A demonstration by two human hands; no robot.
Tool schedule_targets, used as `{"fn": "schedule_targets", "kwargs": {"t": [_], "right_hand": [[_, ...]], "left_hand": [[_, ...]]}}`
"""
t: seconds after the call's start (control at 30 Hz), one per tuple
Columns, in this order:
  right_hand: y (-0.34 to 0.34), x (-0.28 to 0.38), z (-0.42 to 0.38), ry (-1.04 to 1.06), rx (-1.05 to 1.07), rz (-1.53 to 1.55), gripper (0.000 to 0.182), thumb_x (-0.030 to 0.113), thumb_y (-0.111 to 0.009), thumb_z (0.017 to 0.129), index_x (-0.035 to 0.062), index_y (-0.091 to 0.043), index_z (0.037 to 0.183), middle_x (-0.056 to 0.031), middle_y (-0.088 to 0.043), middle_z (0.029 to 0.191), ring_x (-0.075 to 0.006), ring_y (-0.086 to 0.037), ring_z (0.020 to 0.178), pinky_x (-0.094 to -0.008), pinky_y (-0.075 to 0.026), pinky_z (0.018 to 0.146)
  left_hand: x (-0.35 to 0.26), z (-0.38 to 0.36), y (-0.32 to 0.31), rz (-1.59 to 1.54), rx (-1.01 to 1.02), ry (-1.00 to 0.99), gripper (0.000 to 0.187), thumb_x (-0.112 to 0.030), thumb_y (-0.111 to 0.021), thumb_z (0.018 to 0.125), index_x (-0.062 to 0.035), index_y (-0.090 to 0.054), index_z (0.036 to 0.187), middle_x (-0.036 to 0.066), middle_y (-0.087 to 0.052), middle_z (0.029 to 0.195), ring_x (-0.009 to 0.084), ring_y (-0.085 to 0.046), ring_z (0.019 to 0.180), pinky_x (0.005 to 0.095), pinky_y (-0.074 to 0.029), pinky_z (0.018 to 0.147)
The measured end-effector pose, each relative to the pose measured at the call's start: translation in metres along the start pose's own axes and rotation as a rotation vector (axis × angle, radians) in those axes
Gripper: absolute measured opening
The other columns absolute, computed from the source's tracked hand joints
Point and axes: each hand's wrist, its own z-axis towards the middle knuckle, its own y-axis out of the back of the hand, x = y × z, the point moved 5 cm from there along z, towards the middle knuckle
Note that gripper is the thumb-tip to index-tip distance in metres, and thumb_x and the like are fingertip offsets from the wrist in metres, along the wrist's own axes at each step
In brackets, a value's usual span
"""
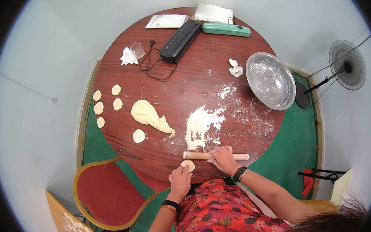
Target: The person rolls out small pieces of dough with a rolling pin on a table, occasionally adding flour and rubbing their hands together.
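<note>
Rolling pin point(198, 156) is looking wooden, matt; basin point(268, 77) is gleaming like metal; tabletop point(169, 91) is showing glossy wood grain.

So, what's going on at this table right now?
A person's right hand is on a wooden rolling pin near the table's edge, while the fingers of the left hand touch a flat dough round. Six more rounds lie farther left, by a larger lump of dough. Loose flour is spread beyond the pin, and a metal bowl stands at the right.
</note>
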Motion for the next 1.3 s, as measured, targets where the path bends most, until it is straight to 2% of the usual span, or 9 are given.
{"fn": "schedule_targets", "kwargs": {"t": [0.13,0.23,0.33,0.43,0.73,0.93,1.03,1.17,1.3], "right_hand": [[-0.004,0.017,-0.011,0.063,0.071,0.013,0.039,0.035,-0.069,0.084,0.0133,-0.06,0.115,-0.0038,-0.059,0.1,-0.0254,-0.055,0.095,-0.0473,-0.036,0.089],[-0.01,0.026,-0.016,0.107,0.092,0.029,0.039,0.036,-0.068,0.085,0.0147,-0.061,0.118,-0.0027,-0.058,0.097,-0.0243,-0.054,0.094,-0.0458,-0.037,0.086],[-0.014,0.03,-0.017,0.116,0.103,0.035,0.042,0.035,-0.066,0.086,0.0161,-0.061,0.123,-0.0025,-0.058,0.097,-0.0237,-0.054,0.095,-0.0453,-0.036,0.086],[-0.011,0.03,-0.014,0.086,0.124,-0.003,0.046,0.034,-0.065,0.087,0.017,-0.058,0.129,-0.003,-0.058,0.102,-0.0235,-0.053,0.098,-0.0453,-0.035,0.087],[-0.01,0.014,0.016,-0.085,0.026,-0.004,0.042,0.028,-0.06,0.091,0.0154,-0.055,0.131,-0.0054,-0.057,0.11,-0.0263,-0.051,0.101,-0.0455,-0.034,0.09],[-0.002,0.015,0.022,-0.008,-0.019,0.03,0.046,0.033,-0.068,0.085,0.0138,-0.057,0.126,-0.0053,-0.057,0.106,-0.0261,-0.052,0.101,-0.0456,-0.035,0.091],[-0.013,0.008,0.019,0.005,0.078,0.034,0.046,0.032,-0.072,0.081,0.0133,-0.06,0.121,-0.0048,-0.059,0.105,-0.0261,-0.053,0.101,-0.0457,-0.035,0.091],[-0.009,0.006,0.017,-0.015,-0.026,0.047,0.043,0.031,-0.074,0.08,0.0131,-0.061,0.116,-0.0049,-0.06,0.104,-0.0257,-0.054,0.102,-0.0465,-0.035,0.092],[0.004,0.005,0.011,-0.059,-0.039,0.081,0.041,0.03,-0.073,0.08,0.0129,-0.061,0.115,-0.0054,-0.061,0.105,-0.0258,-0.054,0.103,-0.0478,-0.034,0.093]], "left_hand": [[0.008,-0.004,0.012,-0.129,-0.208,0.096,0.047,-0.02,-0.06,0.089,-0.0045,-0.05,0.133,0.012,-0.053,0.12,0.0348,-0.047,0.114,0.0506,-0.034,0.095],[0.009,-0.001,0.018,-0.18,-0.263,-0.055,0.052,-0.022,-0.056,0.092,-0.0037,-0.044,0.139,0.014,-0.049,0.132,0.0369,-0.043,0.124,0.0535,-0.032,0.097],[0.008,0.006,0.005,0.089,0.058,-0.042,0.06,-0.03,-0.054,0.094,-0.0077,-0.035,0.147,0.012,-0.036,0.149,0.0367,-0.03,0.138,0.06,-0.028,0.103],[0.016,0.011,-0.002,0.124,0.174,0.034,0.063,-0.034,-0.051,0.096,-0.0085,-0.03,0.149,0.012,-0.023,0.158,0.0376,-0.021,0.144,0.0639,-0.021,0.109],[0.012,0.077,0.019,0.268,0.155,0.037,0.066,-0.031,-0.048,0.097,-0.006,-0.023,0.152,0.015,-0.02,0.159,0.0399,-0.018,0.145,0.0672,-0.017,0.109],[0.028,0.067,0.03,-0.14,-0.379,0.174,0.045,-0.023,-0.059,0.091,-0.0023,-0.047,0.13,0.019,-0.046,0.133,0.0393,-0.041,0.124,0.0547,-0.034,0.097],[0.026,0.046,0.018,-0.185,-0.376,0.239,0.041,-0.021,-0.067,0.086,-0.0034,-0.05,0.118,0.017,-0.051,0.116,0.038,-0.045,0.112,0.0508,-0.036,0.091],[0.026,0.035,0.002,-0.104,-0.208,0.324,0.052,-0.026,-0.076,0.078,-0.0041,-0.052,0.118,0.016,-0.05,0.113,0.0375,-0.047,0.109,0.0489,-0.038,0.092],[0.023,0.04,0.0,-0.126,-0.152,0.371,0.033,-0.024,-0.079,0.074,-0.0116,-0.06,0.099,0.013,-0.05,0.111,0.0368,-0.047,0.107,0.0503,-0.041,0.085]]}}
